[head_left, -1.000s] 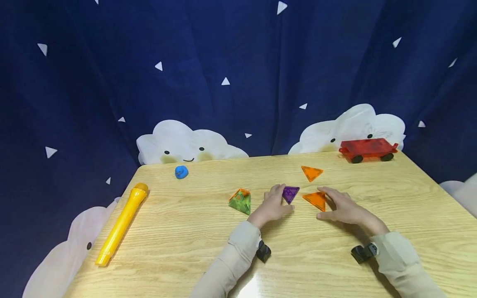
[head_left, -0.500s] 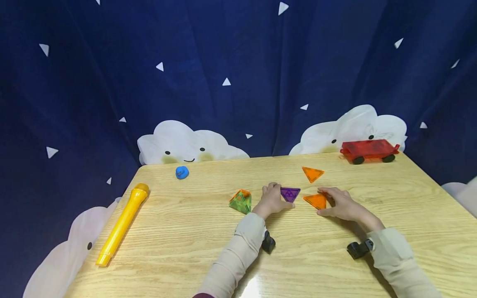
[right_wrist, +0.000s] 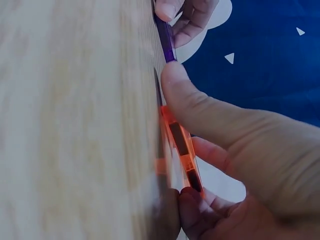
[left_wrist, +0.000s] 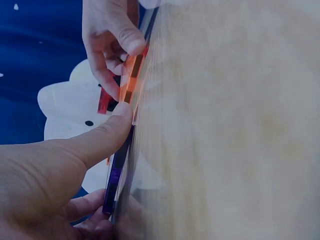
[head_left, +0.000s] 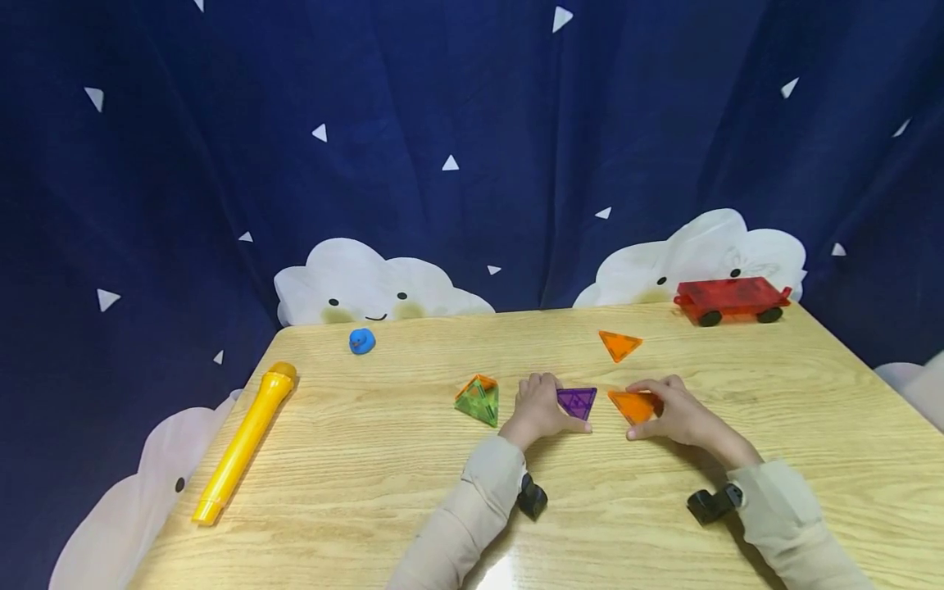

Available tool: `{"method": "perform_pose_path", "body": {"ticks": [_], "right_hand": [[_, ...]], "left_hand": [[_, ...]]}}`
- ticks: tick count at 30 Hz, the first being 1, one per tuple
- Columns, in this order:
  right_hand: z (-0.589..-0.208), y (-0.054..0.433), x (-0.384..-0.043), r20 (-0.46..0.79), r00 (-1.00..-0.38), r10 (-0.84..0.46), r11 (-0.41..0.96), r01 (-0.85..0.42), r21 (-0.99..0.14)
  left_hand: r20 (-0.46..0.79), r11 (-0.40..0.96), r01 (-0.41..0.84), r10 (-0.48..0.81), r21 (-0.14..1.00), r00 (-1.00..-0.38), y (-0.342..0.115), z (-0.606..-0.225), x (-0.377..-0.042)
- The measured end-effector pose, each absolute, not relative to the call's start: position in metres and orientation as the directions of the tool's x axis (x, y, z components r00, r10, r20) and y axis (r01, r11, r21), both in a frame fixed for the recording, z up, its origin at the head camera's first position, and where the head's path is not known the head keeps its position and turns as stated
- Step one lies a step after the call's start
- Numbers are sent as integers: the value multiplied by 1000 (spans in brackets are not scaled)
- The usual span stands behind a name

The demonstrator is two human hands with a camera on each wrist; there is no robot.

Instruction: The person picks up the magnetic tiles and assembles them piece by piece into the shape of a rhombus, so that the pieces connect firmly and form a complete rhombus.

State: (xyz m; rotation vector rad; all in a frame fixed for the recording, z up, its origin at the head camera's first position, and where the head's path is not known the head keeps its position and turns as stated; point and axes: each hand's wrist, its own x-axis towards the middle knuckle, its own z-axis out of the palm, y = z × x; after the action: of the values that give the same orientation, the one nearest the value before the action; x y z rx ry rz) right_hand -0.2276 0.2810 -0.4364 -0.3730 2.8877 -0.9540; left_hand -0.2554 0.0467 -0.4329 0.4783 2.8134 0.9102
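Observation:
My left hand (head_left: 542, 410) grips a see-through purple triangular magnetic tile (head_left: 578, 400) by its left side. In the left wrist view the thumb lies at one end of that purple tile (left_wrist: 116, 172) and the fingers at the other. To the right, my right hand (head_left: 677, 412) holds an orange triangular magnetic tile (head_left: 628, 403) between thumb and fingers. Dark magnets show along the edge of this orange tile (right_wrist: 182, 147) in the right wrist view. Both tiles are low over the wooden table (head_left: 354, 459), with a small gap between them.
Another orange triangular tile (head_left: 619, 345) lies behind the hands. Left of them stands a green and orange tile pyramid (head_left: 478, 401). A blue toy duck (head_left: 361, 341), a yellow toy microphone (head_left: 243, 447) and a red wheeled tile car (head_left: 732, 300) are farther out. A dark blue curtain (head_left: 413, 131) hangs behind.
My left hand has drawn the purple tile toward the front of the table and turned it slightly. My right hand has shifted only a little, with its orange tile turned slightly.

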Motion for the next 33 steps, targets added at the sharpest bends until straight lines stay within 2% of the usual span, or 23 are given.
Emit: {"method": "perform_pose_path", "body": {"ticks": [14, 24, 33], "right_hand": [[-439, 281, -224, -35, -966, -255, 804, -191, -563], [-440, 269, -222, 63, -958, -280, 767, -263, -585], [-437, 262, -220, 25, -964, -263, 758, -223, -613]], "left_hand": [[-35, 735, 257, 357, 628, -933, 40, -442, -234], [-11, 729, 269, 355, 630, -935, 40, -442, -233], [-2, 726, 293, 376, 622, -927, 42, -442, -233]]}}
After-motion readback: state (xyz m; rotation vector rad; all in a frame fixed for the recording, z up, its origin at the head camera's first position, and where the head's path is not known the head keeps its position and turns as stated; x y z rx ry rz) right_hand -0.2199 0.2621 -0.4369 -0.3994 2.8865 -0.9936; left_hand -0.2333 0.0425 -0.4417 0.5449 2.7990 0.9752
